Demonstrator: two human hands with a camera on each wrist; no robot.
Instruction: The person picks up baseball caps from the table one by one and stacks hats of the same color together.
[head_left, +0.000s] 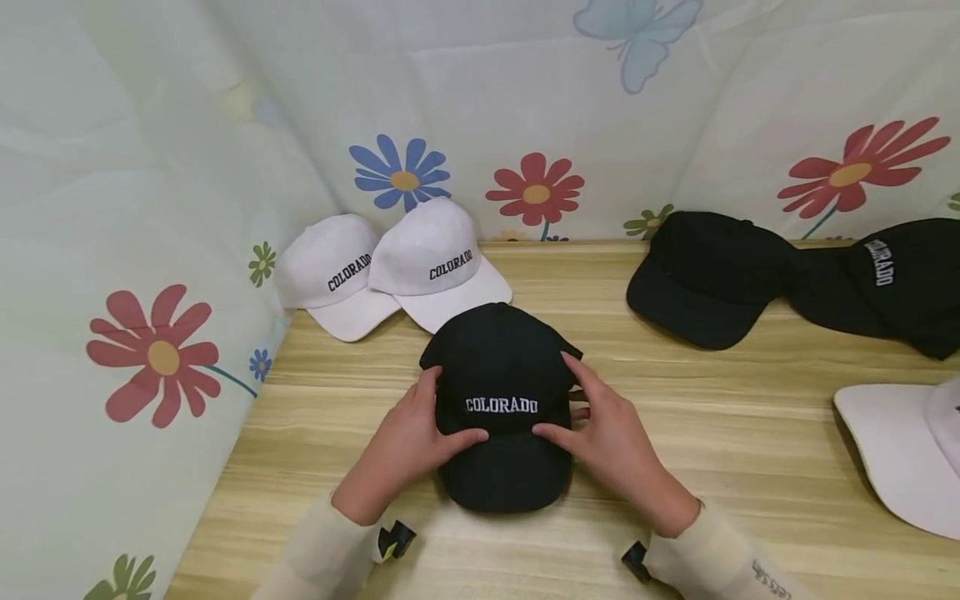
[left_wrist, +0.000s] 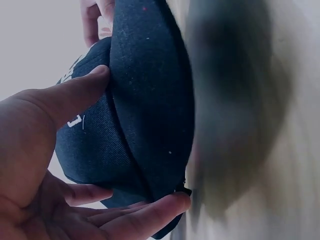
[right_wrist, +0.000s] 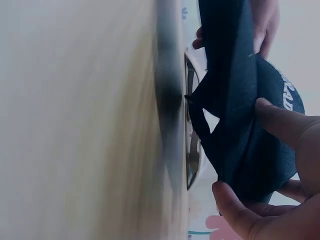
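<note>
A black cap (head_left: 501, 354) with white COLORADO lettering faces me, brim toward me, in the middle of the head view. My left hand (head_left: 401, 446) grips its left side, thumb at the seam between crown and brim. On the other side my right hand (head_left: 615, 446) holds it the same way, fingers along the crown's edge. The right wrist view shows the cap (right_wrist: 232, 100) raised a little over the table, with its back opening and strap visible. Close to its far left are two white caps, one (head_left: 438, 258) overlapping the other (head_left: 333, 267).
Two black caps, one (head_left: 708, 279) beside the other (head_left: 892, 283), lie at the back right of the wooden table (head_left: 675, 400). Another white cap (head_left: 896, 454) is cut off by the right edge. A flower-printed curtain (head_left: 262, 100) closes off the back and left.
</note>
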